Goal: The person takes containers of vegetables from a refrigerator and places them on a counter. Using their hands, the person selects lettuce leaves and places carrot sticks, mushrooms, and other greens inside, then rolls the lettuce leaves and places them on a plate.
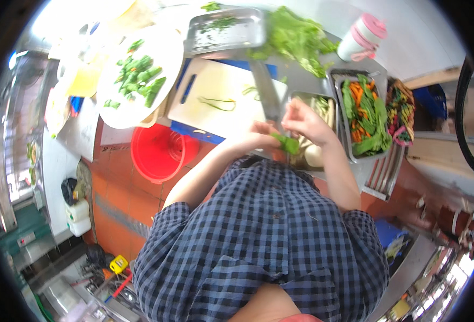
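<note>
My left hand (261,137) is closed on a small green leaf bundle (287,144), just in front of the white cutting board (223,80). Close beside it, my right hand (308,124) has its fingers pinched together; whatever is between them is too small to make out. Thin green strips (217,103) lie on the board. A long grey blade-like shape (268,88), slightly blurred, runs along the board's right side. Beneath my right hand is a metal pan (331,102) of pale, whitish vegetable pieces, partly hidden by the hand and wrist.
At the left, a large white plate (170,51) carries several green bundles. A metal tray (194,40) with chopped greens and loose lettuce leaves (293,37) lie at the back. Rightward are a tray of carrot strips and leaves (367,115) and a pink-lidded tumbler (360,40). Below left stands a red bucket (151,153).
</note>
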The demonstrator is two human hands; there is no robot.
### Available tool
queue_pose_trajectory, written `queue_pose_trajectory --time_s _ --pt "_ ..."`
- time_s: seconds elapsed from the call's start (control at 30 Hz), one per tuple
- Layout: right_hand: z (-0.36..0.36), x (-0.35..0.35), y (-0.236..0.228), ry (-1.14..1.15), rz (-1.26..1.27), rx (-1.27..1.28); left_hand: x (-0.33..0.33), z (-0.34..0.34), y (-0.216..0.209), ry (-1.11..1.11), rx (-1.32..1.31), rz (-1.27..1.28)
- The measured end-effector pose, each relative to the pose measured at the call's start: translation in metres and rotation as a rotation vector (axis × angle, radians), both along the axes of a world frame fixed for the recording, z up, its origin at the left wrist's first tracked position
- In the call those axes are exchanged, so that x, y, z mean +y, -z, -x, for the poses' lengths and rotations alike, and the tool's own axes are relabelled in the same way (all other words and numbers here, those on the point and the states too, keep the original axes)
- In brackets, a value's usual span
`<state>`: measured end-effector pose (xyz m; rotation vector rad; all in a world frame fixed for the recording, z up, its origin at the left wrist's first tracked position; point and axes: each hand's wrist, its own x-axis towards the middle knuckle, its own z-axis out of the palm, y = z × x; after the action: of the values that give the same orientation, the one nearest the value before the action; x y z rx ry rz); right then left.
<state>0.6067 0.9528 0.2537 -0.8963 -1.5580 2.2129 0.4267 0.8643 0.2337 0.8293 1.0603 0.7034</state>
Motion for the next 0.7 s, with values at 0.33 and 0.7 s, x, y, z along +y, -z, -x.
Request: queue_pose_trajectory --time_s 0.33,0.7 --pt "0.029 -0.050 0.010 0.291 -0.223 -0.012 -0.009 -0.002 0.022 -0.649 -0.375 -0.018" --pt "0.002 -0.027 0.024 0.566 -0.139 -0.042 -0.036 0.095 -0.035 -0.658 0.333 -0.188"
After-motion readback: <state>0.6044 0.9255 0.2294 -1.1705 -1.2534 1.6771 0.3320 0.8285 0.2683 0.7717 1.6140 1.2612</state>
